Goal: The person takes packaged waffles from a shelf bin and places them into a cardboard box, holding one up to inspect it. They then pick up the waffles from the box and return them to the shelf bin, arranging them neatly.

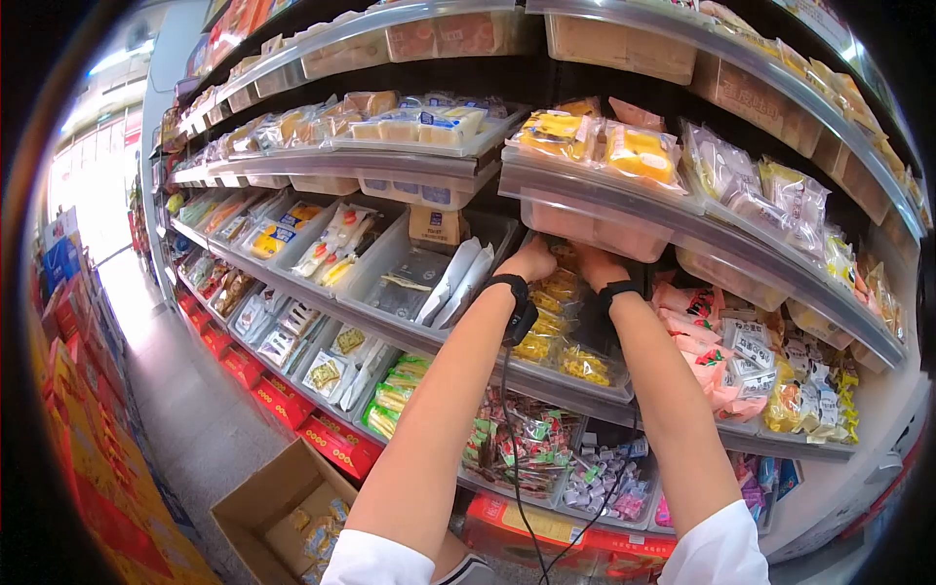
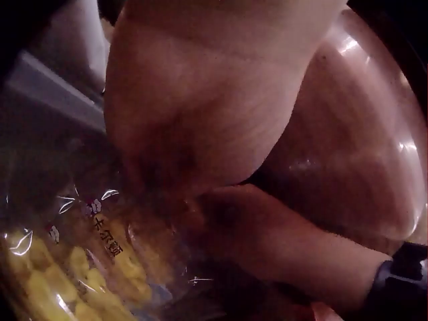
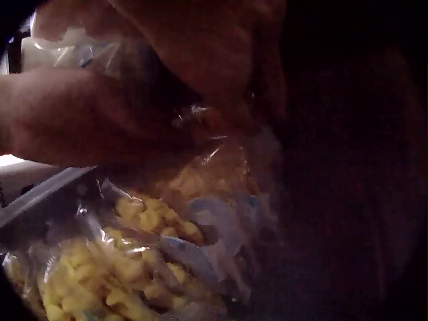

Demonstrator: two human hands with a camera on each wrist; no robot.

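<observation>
Two forearms (image 1: 444,419) reach from the near side, right of a carton (image 1: 255,492), over a bin (image 1: 604,392) where yellow bags (image 1: 585,367) lie from near end to far. At the far end, below a clear tray (image 1: 595,230), the left hand (image 1: 531,261) and right hand (image 1: 597,264) are close together by the farthest bags; I cannot tell whether their fingers are spread or pinching one.

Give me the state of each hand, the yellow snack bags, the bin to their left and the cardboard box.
Left hand, stretched forward, grip unclear
Right hand, stretched forward, grip unclear
Yellow snack bags, filled, lying together
Bin to their left, partly filled
Cardboard box, open, holding packets
</observation>
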